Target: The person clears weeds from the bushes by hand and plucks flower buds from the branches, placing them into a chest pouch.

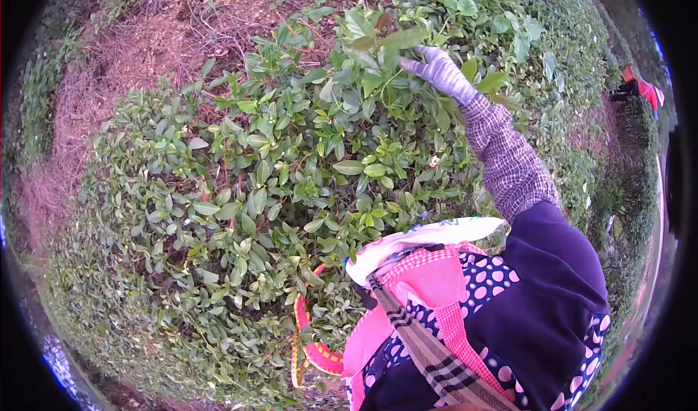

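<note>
My right hand [445, 75], in a pale grey-purple glove, reaches out over the top of a bush. Its fingers are closed around a leafy stem [389, 47] with broad green leaves and a few brownish ones; the leaves hide part of the fingertips. A purple checked sleeve cover [509, 156] runs up that forearm. Below the hand spreads the dense bush [313, 171], with glossy leaves and light green young shoots. A white-edged bag [429, 238] hangs open in front of my body. My left hand is out of view.
A pink and yellow strap [320, 356] lies against the leaves at the bag's left. Brown soil with dry twigs [167, 47] borders the bush at upper left. A person in red [647, 94] is far off at right. A checked cloth [429, 345] hangs down my front.
</note>
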### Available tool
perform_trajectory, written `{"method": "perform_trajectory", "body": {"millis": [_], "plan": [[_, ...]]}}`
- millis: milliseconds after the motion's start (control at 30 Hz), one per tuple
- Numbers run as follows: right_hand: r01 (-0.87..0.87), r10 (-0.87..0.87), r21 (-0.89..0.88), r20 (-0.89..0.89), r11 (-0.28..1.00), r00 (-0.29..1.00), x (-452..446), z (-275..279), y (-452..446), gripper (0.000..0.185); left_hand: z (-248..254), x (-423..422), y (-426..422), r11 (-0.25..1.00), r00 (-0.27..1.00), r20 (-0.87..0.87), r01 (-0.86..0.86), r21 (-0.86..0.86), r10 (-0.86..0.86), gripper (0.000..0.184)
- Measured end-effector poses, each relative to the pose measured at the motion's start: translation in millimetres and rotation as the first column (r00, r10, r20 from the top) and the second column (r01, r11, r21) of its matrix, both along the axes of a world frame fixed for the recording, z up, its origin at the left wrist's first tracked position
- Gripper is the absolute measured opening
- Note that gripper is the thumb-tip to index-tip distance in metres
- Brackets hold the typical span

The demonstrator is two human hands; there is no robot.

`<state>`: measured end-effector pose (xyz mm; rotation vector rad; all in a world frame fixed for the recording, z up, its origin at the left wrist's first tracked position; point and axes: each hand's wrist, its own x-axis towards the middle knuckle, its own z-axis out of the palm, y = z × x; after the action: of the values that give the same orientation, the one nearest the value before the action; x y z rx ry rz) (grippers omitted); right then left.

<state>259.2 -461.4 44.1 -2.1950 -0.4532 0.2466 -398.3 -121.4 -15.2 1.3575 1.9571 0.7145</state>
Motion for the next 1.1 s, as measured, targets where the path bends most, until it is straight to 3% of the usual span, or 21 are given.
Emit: {"method": "perform_trajectory", "body": {"millis": [67, 200, 267, 300, 467, 533, 600, 667, 733, 800, 833, 933, 967, 1033, 1067, 1100], "plan": [[-0.125, 0.12, 0.074, 0.069, 0.989, 0.99, 31, -24, 14, 0.044, -1, -1, 0, 1.0, 1.0, 0.0, -0.008, 0.002, 0.008, 0.021], [-0.188, 0.186, 0.01, 0.09, 0.982, 0.978, 42, -4, 40, 0.041, -1, -6, -3, 1.0, 1.0, 0.002, -0.028, 0.008, 0.028, 0.021], [-0.276, 0.271, -0.09, -0.06, 0.957, 0.961, 44, 10, 44, 0.046, -2, -7, -4, 0.999, 0.999, -0.003, -0.032, 0.008, 0.032, 0.021], [-0.301, 0.297, -0.033, -0.096, 0.953, 0.95, 47, 7, 46, 0.049, 0, -8, -5, 0.999, 0.999, -0.005, -0.037, 0.01, 0.037, 0.021], [-0.197, 0.203, -0.085, 0.059, 0.977, 0.978, 54, -11, 25, 0.042, 2, -12, -5, 0.999, 0.999, -0.032, -0.033, 0.014, 0.033, 0.022], [-0.102, 0.123, -0.327, 0.046, 0.94, 0.991, 52, -9, 16, 0.043, 4, -13, -3, 0.999, 0.999, -0.04, -0.034, 0.02, 0.034, 0.022], [-0.103, 0.129, -0.35, 0.052, 0.931, 0.99, 41, -10, 6, 0.042, 6, -16, -2, 0.999, 0.998, -0.045, -0.034, 0.029, 0.035, 0.022], [-0.284, 0.313, -0.26, 0.077, 0.923, 0.947, 37, -33, -4, 0.037, 11, -15, 1, 0.998, 0.998, -0.055, -0.031, 0.049, 0.034, 0.022], [-0.355, 0.454, -0.53, 0.064, 0.77, 0.889, 16, -24, -5, 0.038, 21, -16, 6, 0.997, 0.997, -0.07, -0.027, 0.07, 0.032, 0.022], [-0.358, 0.427, -0.748, -0.11, 0.559, 0.897, 16, -45, -15, 0.031, 35, -17, 12, 0.994, 0.996, -0.085, -0.014, 0.106, 0.023, 0.022], [-0.285, 0.478, -0.776, 0.023, 0.562, 0.878, 0, -30, -25, 0.02, 43, -16, 16, 0.991, 0.996, -0.09, -0.006, 0.131, 0.017, 0.022], [-0.273, 0.307, -0.799, -0.117, 0.536, 0.945, -5, -9, -70, 0.023, 78, 2, 23, 0.97, 0.99, -0.115, 0.101, 0.223, -0.077, 0.023], [-0.199, 0.19, -0.739, -0.097, 0.644, 0.977, -7, -17, -101, 0.022, 89, 16, 25, 0.956, 0.982, -0.129, 0.164, 0.241, -0.136, 0.023], [-0.08, 0.077, -0.828, -0.045, 0.556, 0.996, -15, -12, -154, 0.019, 102, 56, 24, 0.904, 0.941, -0.142, 0.334, 0.267, -0.306, 0.023], [-0.046, 0.092, -0.937, -0.015, 0.346, 0.996, -22, 0, -175, 0.017, 106, 84, 20, 0.861, 0.898, -0.152, 0.44, 0.254, -0.413, 0.023], [0.028, 0.028, -0.956, 0.038, 0.292, 0.999, -26, -6, -209, 0.015, 101, 113, 15, 0.811, 0.84, -0.171, 0.542, 0.222, -0.515, 0.026]]}}
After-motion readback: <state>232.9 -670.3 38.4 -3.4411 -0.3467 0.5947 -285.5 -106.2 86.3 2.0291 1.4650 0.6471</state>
